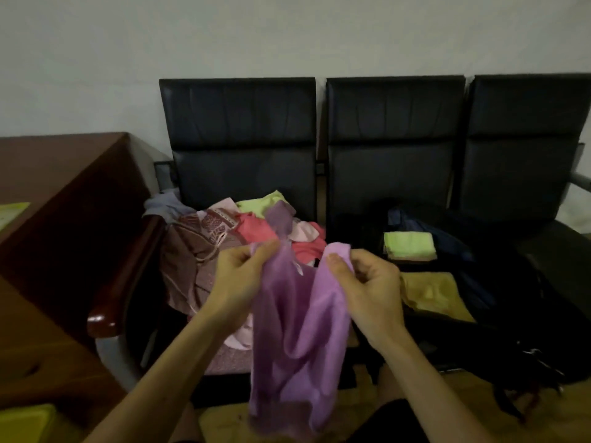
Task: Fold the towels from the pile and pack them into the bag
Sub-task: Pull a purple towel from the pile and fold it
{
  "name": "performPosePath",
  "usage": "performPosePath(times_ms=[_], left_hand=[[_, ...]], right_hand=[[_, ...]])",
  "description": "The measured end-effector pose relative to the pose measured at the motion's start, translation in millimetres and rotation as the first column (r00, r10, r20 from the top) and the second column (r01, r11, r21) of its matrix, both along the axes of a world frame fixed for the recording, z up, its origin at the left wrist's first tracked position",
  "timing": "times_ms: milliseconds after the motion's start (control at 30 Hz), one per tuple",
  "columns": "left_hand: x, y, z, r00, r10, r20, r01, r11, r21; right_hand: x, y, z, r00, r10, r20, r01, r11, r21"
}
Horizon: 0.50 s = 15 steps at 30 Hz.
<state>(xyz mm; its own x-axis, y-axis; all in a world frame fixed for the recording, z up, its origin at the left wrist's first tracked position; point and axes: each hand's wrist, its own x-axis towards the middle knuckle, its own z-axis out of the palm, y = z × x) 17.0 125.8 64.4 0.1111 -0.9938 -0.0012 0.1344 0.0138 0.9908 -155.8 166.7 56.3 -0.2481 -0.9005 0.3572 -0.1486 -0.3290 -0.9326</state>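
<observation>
Against black seats (243, 139), left hand (243, 276) and right hand (371, 286) fingers (262, 252) pinch purple towel (297, 340), hanging lengthwise downward.

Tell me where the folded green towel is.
Head view, right of centre: the green towel lies in the open bag, behind the yellow towel.

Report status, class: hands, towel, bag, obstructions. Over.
Left hand and right hand pinch the purple towel, hanging unfolded. Green towel and yellow towel folded in the bag. Pile left of it. Nothing blocks the bag.
</observation>
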Motion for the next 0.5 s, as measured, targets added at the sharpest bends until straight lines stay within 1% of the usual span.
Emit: performPosePath(times_ms=[100, 167, 300, 400, 500], left_hand=[[-16.9, 12.3, -9.1, 0.992, -0.091, 0.087, 0.099, 0.991, -0.092], [-21.5, 14.9, -12.0, 0.99, -0.068, 0.125, 0.084, 0.988, -0.131], [-24.6, 17.4, -15.2, 0.995, -0.033, 0.092, 0.048, 0.986, -0.158], [-25.8, 20.0, -16.0, 0.993, -0.076, 0.089, 0.089, 0.984, -0.154], [-26.6, 23.9, -16.1, 0.991, -0.118, 0.064, 0.127, 0.98, -0.153]], right_hand=[[15.7, 1.8, -12.1, 1.0, 0.02, -0.011, -0.02, 1.0, -0.008], [19.7, 2.3, -17.3, 1.0, 0.011, -0.025, -0.011, 1.0, 0.003], [21.7, 2.9, -24.4, 1.0, -0.013, -0.02, 0.014, 0.999, 0.033], [22.7, 4.2, -28.4, 0.999, -0.007, -0.034, 0.009, 0.998, 0.058], [23.2, 5.6, -30.4, 0.997, -0.014, -0.076, 0.017, 0.999, 0.038]])
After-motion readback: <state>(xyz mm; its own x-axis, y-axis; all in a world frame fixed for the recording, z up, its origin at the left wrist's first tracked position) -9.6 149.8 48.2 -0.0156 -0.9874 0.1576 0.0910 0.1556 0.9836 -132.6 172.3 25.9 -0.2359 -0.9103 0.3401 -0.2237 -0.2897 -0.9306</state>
